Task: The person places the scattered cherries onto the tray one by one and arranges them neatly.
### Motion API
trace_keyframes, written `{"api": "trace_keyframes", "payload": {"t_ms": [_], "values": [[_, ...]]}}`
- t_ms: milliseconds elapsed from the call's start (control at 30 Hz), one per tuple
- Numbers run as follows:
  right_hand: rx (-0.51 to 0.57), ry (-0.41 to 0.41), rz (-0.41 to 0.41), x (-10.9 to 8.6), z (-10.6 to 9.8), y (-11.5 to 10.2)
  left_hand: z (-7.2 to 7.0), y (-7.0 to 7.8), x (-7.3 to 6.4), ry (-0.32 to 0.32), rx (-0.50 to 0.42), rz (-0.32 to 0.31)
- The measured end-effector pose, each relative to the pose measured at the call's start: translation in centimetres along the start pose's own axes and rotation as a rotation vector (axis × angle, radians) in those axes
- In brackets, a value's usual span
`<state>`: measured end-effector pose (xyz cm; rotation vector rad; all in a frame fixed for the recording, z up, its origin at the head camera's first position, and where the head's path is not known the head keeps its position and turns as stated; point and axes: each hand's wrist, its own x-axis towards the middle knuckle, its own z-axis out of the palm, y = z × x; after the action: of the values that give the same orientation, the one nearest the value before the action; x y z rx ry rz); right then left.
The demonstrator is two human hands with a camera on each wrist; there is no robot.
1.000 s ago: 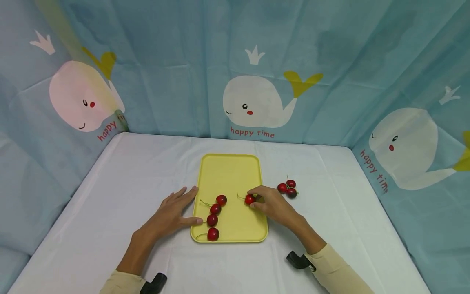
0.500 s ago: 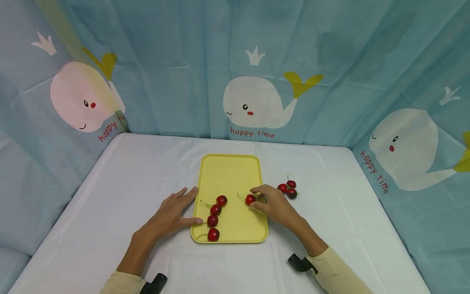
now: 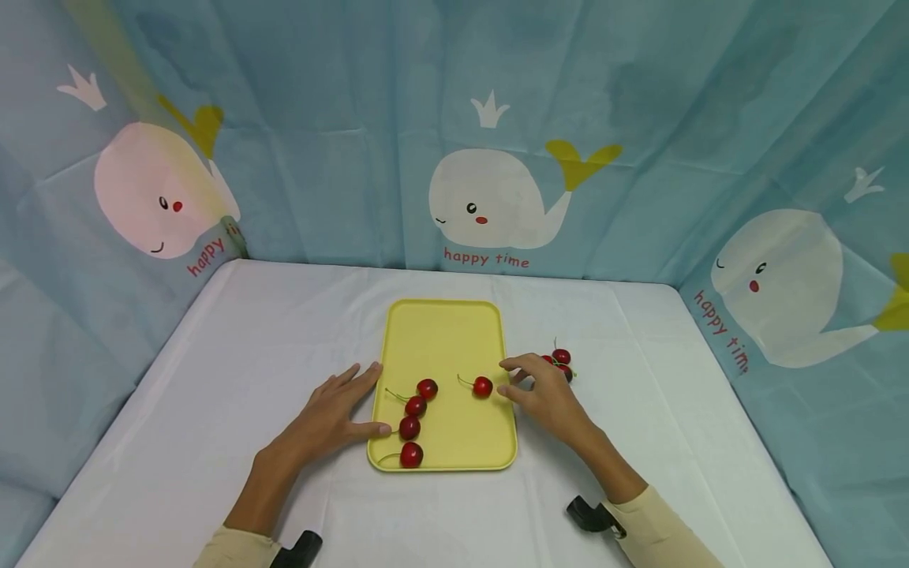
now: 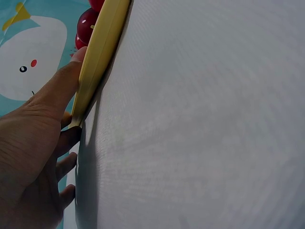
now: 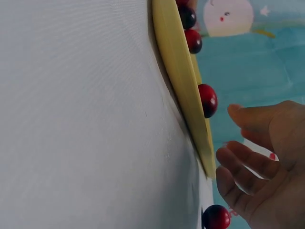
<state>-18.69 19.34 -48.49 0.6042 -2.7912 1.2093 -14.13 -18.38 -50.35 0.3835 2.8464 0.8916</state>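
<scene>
Red cherries (image 3: 561, 357) in a cluster lie right of the yellow tray (image 3: 443, 339), just beyond the nearer right hand (image 3: 548, 398), whose thumb and fingers stand apart, holding nothing.

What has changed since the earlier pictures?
The right hand has let go of the lone cherry on the yellow tray and moved right, now partly hiding the cherry cluster. The left hand stays at the tray's left edge; the four lined-up cherries lie as before.
</scene>
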Motion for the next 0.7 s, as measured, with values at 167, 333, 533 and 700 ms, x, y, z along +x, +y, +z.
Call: {"api": "trace_keyframes", "payload": {"t_ms": [167,333,533,700], "values": [[-0.014,0.085,-0.010,-0.4,-0.4,0.5,0.0,0.0,-0.1,0.002,0.003,0.006],[-0.045,0.178,0.006,-0.8,-1.0,0.9,0.0,0.0,-0.1,0.001,-0.004,0.007],[-0.026,0.239,0.024,-1.1,-1.9,1.6,-0.1,0.0,-0.1,0.000,-0.005,0.007],[-0.001,0.253,0.071,-1.4,-2.6,1.9,-0.1,0.1,0.0,0.001,0.003,0.004]]}}
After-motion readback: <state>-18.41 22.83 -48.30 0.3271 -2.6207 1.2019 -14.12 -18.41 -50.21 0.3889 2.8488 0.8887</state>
